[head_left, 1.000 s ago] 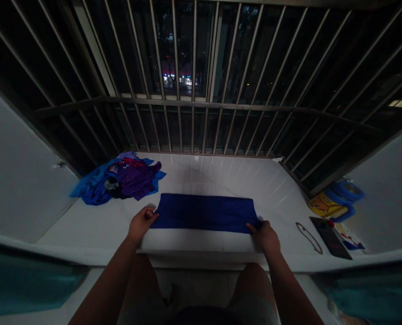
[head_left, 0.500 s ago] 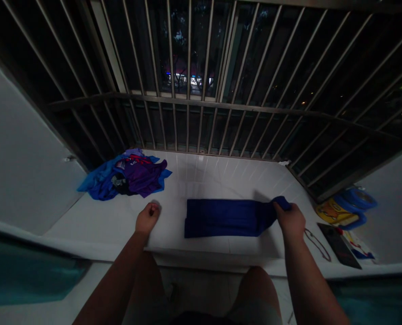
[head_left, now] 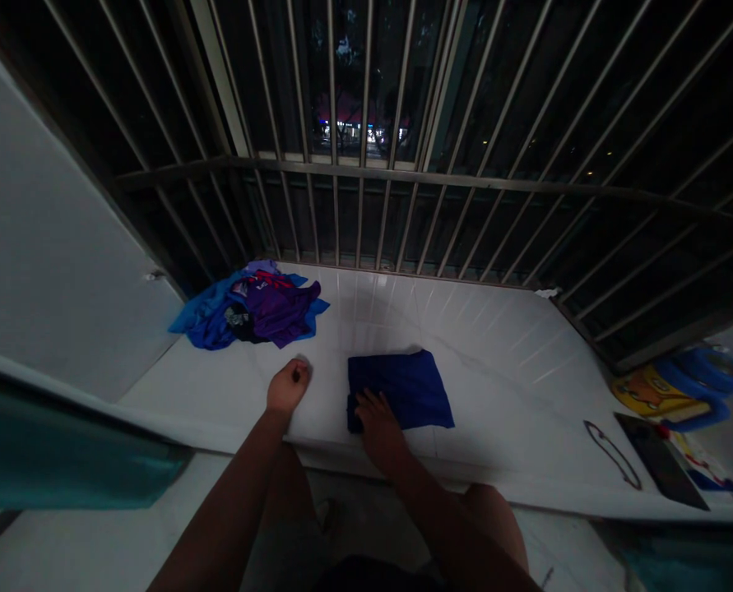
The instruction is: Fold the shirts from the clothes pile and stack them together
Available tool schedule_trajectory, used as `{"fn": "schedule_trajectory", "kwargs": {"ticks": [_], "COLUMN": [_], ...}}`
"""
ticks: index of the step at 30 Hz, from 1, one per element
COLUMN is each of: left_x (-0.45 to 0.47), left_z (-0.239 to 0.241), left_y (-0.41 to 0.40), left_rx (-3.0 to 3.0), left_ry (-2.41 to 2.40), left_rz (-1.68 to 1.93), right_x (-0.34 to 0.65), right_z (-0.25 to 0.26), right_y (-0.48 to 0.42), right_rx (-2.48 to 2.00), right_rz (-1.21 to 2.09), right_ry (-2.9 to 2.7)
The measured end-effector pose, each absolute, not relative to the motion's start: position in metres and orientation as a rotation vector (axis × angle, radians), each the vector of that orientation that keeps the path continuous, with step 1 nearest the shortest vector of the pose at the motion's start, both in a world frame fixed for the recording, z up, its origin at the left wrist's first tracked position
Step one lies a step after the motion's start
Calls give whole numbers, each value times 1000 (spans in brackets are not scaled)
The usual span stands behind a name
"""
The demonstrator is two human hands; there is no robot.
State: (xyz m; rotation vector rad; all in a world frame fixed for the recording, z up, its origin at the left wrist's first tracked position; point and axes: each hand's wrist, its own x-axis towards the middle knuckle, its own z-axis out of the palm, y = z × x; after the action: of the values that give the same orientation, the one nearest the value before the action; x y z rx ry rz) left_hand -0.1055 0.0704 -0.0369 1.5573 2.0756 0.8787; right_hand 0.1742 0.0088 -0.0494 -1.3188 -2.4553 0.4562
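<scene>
Metal bars: The far side is closed by metal bars (head_left: 366,171), and small lights are seen behind them in the dark.
White ledge: A white ledge (head_left: 502,395) is spread below the bars, and its shiny surface is marked by reflected lines.
Teal panel: At the near left corner a teal panel (head_left: 63,452) is seen; its material cannot be told.
Clothes pile: At the far left of the ledge a clothes pile (head_left: 280,308) is heaped loosely, in blue, purple, red and black.
Blue cloth: Near the middle of the ledge, the dark blue cloth (head_left: 412,390) is laid flat in a compact, four-sided shape.
Yellow and blue container: It (head_left: 662,390) is placed at the right, near the wall.
Dark flat object: This (head_left: 659,460) is laid just to the near side of the container.
Right hand: The right hand (head_left: 378,423) is rested on the near left part of the cloth, with fingers spread; nothing is grasped.
Left hand: The left hand (head_left: 288,386) is held left of the cloth, apart from it, with fingers curled; whether something small is enclosed cannot be told.
Thin loop: A thin loop (head_left: 616,445) is laid left of the dark object.
</scene>
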Motion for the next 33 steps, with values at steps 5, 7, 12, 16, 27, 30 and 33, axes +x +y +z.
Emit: {"fn": "schedule_trajectory", "kwargs": {"ticks": [5, 7, 12, 16, 27, 30, 33], "left_x": [-105, -106, -106, -104, -61, -1, 65], "left_z": [-37, -37, -37, -36, -22, -13, -4], "left_y": [70, 69, 69, 69, 85, 113, 140], "left_rx": [1582, 1585, 1598, 1619, 1678, 1850, 2166], "left_ry": [2066, 2067, 2069, 2070, 2037, 1776, 1480], "left_rz": [873, 868, 841, 809, 835, 827, 722], "right_x": [191, 188, 166, 154, 209, 233, 254], "right_z": [-45, -36, -35, -51, -53, -52, -50], "right_y": [24, 31, 23, 2, -3, -9, -13], "right_rx": [-1394, -1484, -1399, -1257, -874, -757, -677], "right_rz": [682, 671, 514, 377, 566, 661, 656], "right_ry": [-2144, -1997, -2331, -2517, -2804, -2837, -2844]}}
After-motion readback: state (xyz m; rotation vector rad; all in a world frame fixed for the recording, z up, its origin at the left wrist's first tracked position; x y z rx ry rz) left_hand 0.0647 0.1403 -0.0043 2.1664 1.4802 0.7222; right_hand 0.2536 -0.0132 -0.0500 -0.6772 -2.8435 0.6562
